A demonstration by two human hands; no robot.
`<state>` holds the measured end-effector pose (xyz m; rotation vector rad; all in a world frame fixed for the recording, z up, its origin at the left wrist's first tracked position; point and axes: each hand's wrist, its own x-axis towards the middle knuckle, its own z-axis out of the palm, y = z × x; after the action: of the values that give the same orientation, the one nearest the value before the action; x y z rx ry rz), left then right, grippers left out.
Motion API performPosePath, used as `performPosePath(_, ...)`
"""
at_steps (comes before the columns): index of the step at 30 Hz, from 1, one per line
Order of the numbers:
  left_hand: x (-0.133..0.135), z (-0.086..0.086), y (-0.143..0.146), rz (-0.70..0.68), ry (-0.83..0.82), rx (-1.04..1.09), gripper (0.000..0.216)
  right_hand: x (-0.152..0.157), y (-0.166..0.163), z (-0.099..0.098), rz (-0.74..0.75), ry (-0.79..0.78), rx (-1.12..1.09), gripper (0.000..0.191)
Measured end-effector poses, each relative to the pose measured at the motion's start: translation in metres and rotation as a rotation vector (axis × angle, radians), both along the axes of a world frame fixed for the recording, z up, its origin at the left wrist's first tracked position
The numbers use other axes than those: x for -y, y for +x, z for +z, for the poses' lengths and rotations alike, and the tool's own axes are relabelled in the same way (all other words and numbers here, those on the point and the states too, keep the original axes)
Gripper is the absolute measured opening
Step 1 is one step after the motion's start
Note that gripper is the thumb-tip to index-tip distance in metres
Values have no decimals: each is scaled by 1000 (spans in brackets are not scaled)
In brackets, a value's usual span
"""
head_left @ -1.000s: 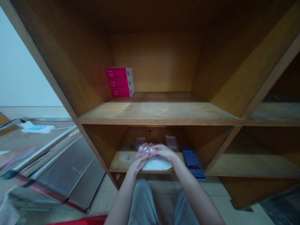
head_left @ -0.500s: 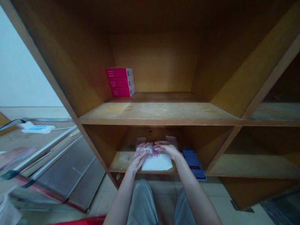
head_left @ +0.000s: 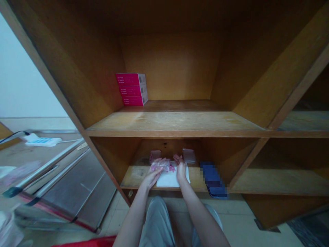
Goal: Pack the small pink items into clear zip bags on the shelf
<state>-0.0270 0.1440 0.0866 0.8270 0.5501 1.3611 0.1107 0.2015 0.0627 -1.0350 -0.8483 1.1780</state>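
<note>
My left hand [head_left: 152, 177] is closed on a clear plastic bag [head_left: 162, 165] with pink bits in it, its mouth toward the right. Beside the bag, small pink pieces [head_left: 172, 168] lie in a little heap on a white sheet of paper [head_left: 168, 180]. Over the right part of the paper, my right hand [head_left: 181, 168] stands on edge with its fingers stretched out and slightly cupped, just right of the heap. Nothing shows in that hand. Behind the left hand lies a pinkish plastic bag [head_left: 155, 154], and behind the right one a stack of clear bags [head_left: 189, 155].
A dark blue, phone-like flat object [head_left: 214, 181], partly pixelated, lies right of the paper at the shelf edge. Three stacked pink boxes [head_left: 130, 91] stand on the upper shelf [head_left: 174, 120]. A metal-framed cart [head_left: 84, 185] with a white power strip [head_left: 42, 141] is at left.
My right hand has turned from palm-down over the pink pieces to edge-on, uncovering more of the heap. The bag in my left hand has shifted slightly right and down.
</note>
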Motion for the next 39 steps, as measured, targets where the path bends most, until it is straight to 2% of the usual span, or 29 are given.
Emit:
performPosePath(9, -5, 0, 1, -43, -22, -70, 51, 1, -5, -7, 94, -31, 73, 62)
performPosePath(15, -18, -8, 8, -69, -9, -277, 51, 2, -6, -7, 116, -47, 100, 66)
performPosePath(20, -24, -8, 12, -80, 27, -376, 46, 4, -8, -6, 114, -37, 250, 65)
performPosePath(25, -24, -3, 15, -93, 23, -341, 47, 9, -9, 0, 126, -26, 388, 64)
performPosePath(33, -20, 2, 9, -8, 31, -386, 51, 7, -6, -3, 113, -30, 261, 60)
performPosePath(39, -7, 1, 1, 77, -22, -268, 52, 6, -4, -8, 84, 12, 187, 58)
